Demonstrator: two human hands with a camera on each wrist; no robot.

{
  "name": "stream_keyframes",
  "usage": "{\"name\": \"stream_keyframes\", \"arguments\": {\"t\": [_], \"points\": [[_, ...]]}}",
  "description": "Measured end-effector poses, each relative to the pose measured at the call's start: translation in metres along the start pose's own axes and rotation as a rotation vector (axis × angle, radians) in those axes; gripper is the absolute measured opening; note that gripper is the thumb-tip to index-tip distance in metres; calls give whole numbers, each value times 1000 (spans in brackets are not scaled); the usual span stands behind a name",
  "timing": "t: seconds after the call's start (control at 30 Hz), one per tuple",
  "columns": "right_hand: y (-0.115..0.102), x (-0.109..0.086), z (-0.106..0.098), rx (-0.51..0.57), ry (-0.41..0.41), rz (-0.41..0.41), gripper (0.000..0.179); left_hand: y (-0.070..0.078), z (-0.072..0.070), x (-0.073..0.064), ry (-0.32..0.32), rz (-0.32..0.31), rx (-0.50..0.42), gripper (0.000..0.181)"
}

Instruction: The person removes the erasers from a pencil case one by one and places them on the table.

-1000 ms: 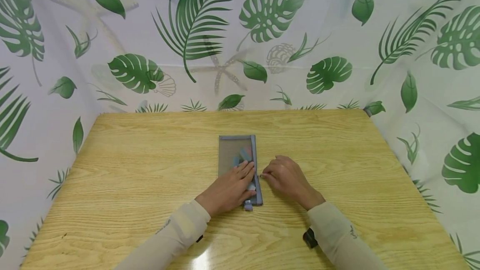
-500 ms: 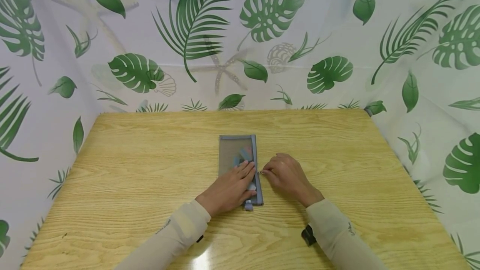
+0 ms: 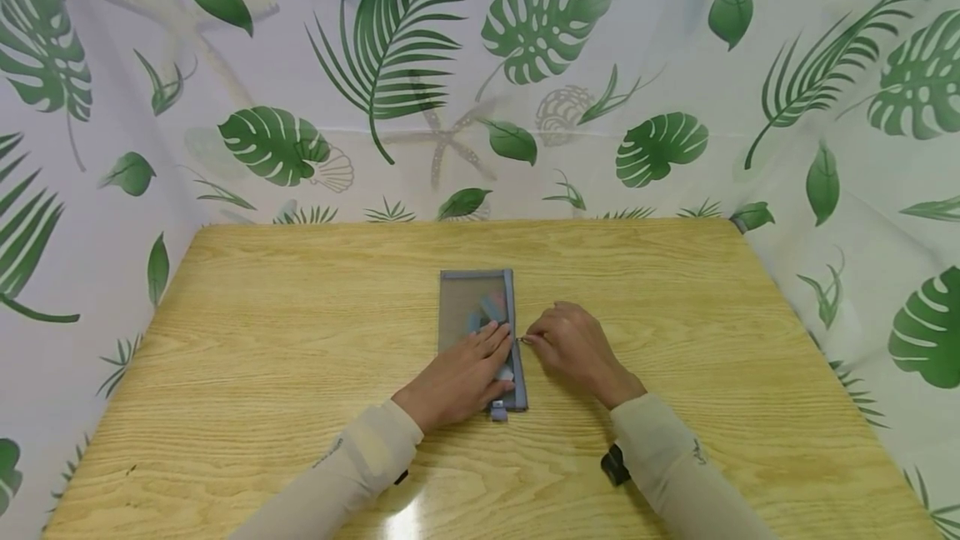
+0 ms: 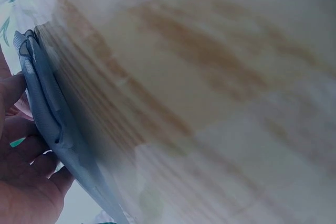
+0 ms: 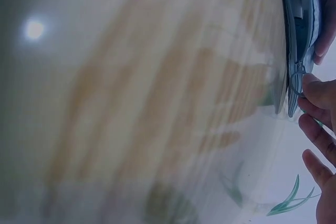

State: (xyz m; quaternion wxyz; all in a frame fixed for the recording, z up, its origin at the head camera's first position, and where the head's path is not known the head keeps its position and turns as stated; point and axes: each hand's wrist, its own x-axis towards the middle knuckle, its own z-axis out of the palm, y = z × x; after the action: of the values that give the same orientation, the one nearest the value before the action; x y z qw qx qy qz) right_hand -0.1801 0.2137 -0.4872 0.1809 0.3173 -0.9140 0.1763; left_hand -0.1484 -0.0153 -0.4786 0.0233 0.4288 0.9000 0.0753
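Observation:
A flat pouch [image 3: 459, 307] of see-through grey mesh with blue-grey edging lies on the table, its zipper along the right side. Blue, pink and white things [image 3: 491, 307] show through the mesh, partly covered by a hand. My left hand [image 3: 459, 377] lies flat across the pouch's near half, fingers extended. Beside the zipper edge, my right hand [image 3: 573, 348] pinches the zipper pull [image 3: 522, 340] between thumb and forefinger. The right wrist view shows the pull's ring [image 5: 295, 85] at the fingertips and the pouch mouth [image 5: 299, 24] parted on one side of the slider.
The wood-grain table [image 3: 300, 315] carries the pouch at its middle. A fabric tab [image 3: 498, 412] sticks out at the pouch's near end. White leaf-print cloth [image 3: 442, 90] hangs behind the table and along both sides. A black strap device [image 3: 615, 465] sits at the right wrist.
My right hand has slid a little away from the body along the pouch's edge, taking the zipper pull with it. The left hand stays in place on the pouch.

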Motion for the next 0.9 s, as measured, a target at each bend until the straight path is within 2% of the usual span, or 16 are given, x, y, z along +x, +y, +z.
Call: {"name": "stream_keyframes", "arguments": {"t": [0.6,0.9], "points": [[3,3,-1,-4,-2,38,8,1,-2,1,-7,1,11,64],[-1,3,-5,80,-72,107,6,-1,-4,2,-19,-14,4,65]]}}
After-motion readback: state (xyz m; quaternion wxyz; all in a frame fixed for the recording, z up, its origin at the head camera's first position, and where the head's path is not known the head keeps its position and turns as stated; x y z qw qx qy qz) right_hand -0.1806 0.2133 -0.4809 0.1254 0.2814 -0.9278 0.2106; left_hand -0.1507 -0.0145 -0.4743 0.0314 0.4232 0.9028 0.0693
